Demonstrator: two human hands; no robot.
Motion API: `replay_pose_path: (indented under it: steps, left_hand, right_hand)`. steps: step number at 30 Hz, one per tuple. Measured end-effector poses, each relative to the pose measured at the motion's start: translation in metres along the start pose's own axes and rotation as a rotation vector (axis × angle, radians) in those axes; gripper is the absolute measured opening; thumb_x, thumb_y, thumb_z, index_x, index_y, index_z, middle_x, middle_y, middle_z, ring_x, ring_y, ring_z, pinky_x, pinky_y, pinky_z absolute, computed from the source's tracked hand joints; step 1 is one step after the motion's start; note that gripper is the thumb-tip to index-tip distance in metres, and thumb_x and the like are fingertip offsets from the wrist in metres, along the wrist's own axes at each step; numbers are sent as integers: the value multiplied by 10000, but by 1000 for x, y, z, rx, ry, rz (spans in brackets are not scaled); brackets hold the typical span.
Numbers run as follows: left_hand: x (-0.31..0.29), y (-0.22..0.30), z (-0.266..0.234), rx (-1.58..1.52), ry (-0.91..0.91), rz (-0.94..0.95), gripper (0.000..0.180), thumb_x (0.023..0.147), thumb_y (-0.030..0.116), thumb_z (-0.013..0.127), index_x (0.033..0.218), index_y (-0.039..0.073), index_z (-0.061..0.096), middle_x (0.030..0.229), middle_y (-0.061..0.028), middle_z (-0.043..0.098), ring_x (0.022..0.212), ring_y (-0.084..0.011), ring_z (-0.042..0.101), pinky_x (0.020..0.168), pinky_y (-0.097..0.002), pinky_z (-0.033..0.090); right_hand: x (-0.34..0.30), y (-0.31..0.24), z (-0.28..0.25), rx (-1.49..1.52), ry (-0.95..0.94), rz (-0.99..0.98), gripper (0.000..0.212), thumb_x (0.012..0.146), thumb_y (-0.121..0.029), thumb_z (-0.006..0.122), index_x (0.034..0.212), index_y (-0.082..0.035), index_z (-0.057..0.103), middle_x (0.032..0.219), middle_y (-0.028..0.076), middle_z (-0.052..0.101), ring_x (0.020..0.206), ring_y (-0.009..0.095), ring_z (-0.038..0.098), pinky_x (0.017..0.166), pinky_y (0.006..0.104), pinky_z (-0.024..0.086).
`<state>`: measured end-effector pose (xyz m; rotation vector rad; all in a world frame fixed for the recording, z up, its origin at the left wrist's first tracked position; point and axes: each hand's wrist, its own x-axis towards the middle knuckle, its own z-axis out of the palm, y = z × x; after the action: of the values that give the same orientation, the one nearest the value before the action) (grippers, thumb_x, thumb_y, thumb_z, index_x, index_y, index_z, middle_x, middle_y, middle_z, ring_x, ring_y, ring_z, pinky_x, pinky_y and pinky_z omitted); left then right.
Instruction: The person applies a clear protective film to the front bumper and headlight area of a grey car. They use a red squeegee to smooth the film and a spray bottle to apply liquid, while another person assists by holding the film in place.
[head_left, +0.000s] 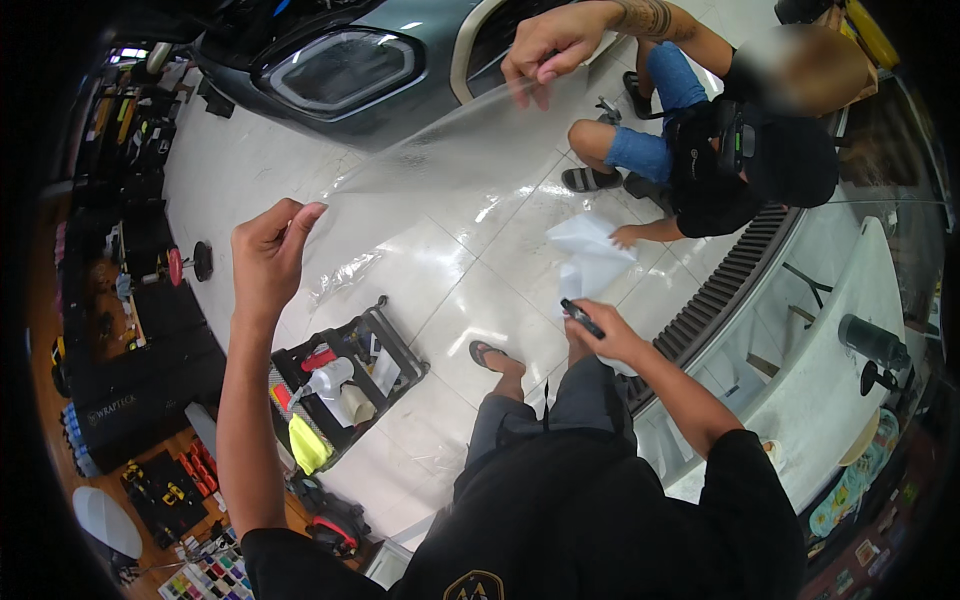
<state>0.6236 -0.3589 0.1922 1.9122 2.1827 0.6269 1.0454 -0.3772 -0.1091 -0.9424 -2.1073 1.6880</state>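
Note:
My left hand (270, 250) is raised and closed, pinching a corner of a clear plastic film (440, 150) between thumb and fingers. The film stretches up and right to a co-worker's hand (555, 50), which grips its far end. Its lower edge is hard to make out against the shiny floor. Held in front of my thighs, my right hand (612, 335) is wrapped around a slim black hand tool (582, 318); its exact kind cannot be made out. Just beyond the tool, a crumpled white sheet (592, 245) touches the hand (632, 236) of a seated person.
A dark car with its headlight (345, 75) stands ahead. On the tiled floor, a black tool tray (350, 385) holds a white bottle and yellow cloth. The seated person (720, 160) is at right, beside a dark floor grate (725, 285) and a white table (840, 350) bearing a dark bottle.

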Motion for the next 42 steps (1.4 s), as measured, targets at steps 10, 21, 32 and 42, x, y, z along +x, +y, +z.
replay_pose_path:
  steps: [10,21,32,42]
  left_hand:
    - [-9,-18,-20,212,-85,244,342,988,324,663,870,9,723,620,-192,529,512,-286,441,535,-386,417]
    - [-46,-59,-34,35,-91,238,408,953,322,661,776,-44,707,746,-270,660,774,-470,656,729,-505,535]
    - [-68,-75,-42,137,-110,122,480,950,410,682,752,-26,709,625,-232,598,623,-435,580,606,-479,484]
    - [-68,-56,-61,179,-253,246,450,966,392,680,828,-35,711,605,-231,546,536,-380,475,580,-429,439]
  right_hand:
    - [47,-103,141,141,-150,-304,487,784,-38,729,1243,-33,565,1065,170,519,979,349,558,855,401,490]
    - [97,-215,592,394,-619,-537,290,803,-169,767,1050,-54,668,957,145,603,953,359,635,828,468,508]
    - [115,-169,720,41,-609,-383,521,880,-169,690,1361,-41,536,1212,243,501,1207,402,525,978,477,484]
    - [100,-175,324,496,585,-47,214,972,-176,643,836,-11,646,631,11,559,590,65,508,556,280,424]
